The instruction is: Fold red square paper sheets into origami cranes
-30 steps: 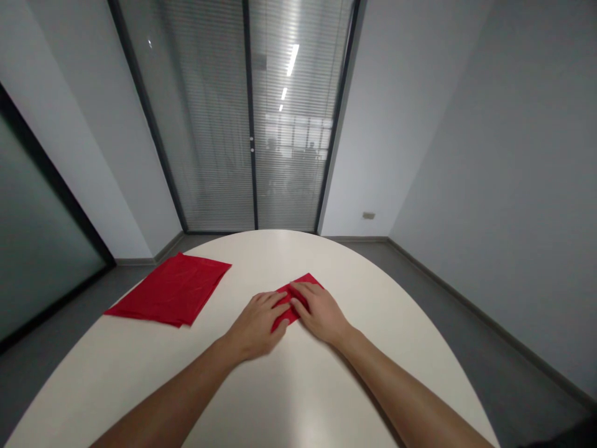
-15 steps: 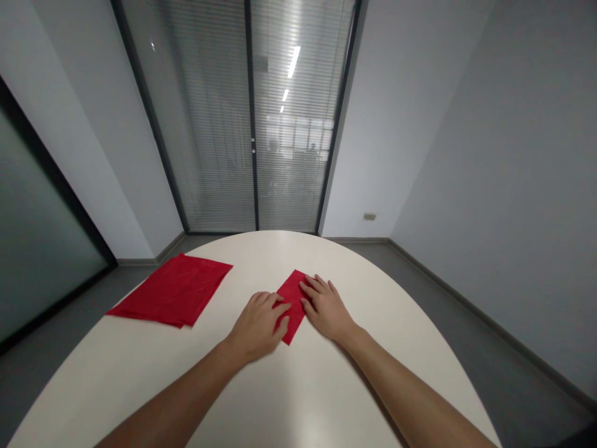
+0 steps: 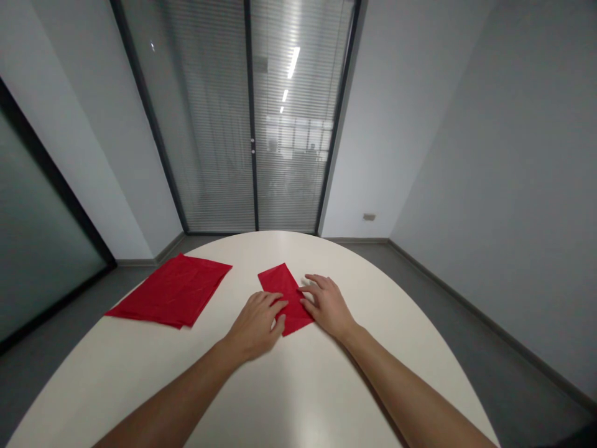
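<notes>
Small red piece (image 3: 293,302) flat on white round table (image 3: 289,398), lower centre of frame, partly hidden under fingers. Left hand (image 3: 256,323) over its left side, thumb and fingers parted, grip open. Right hand (image 3: 331,308) at its right edge, fingers loosely bent and spread, thumb and index tips at the margin; grip open as well. Pressure at fingertips: cannot tell.

Surroundings: larger red sheets (image 3: 172,289) at left of frame, layered, creased, corners slightly offset; well apart from small red piece. Covering part of the table's left rim; cannot tell whether overhanging. Nearest thing on the left-hand side. Behind table, upper centre: dark-framed glass panels (image 3: 209,155) with blinds. Frosted pane (image 3: 37,236) at far left. Small wall plate (image 3: 369,217) low on back wall, right of centre. Dark shape (image 3: 578,438) in lower right corner, too cropped to identify.

Edges: curved table rim running close behind both red items, then falling away to lower left and lower right. Grey floor (image 3: 448,317) beyond, right of frame. Room: wide white surface right of right hand; narrower strip between larger red sheets and left hand.
</notes>
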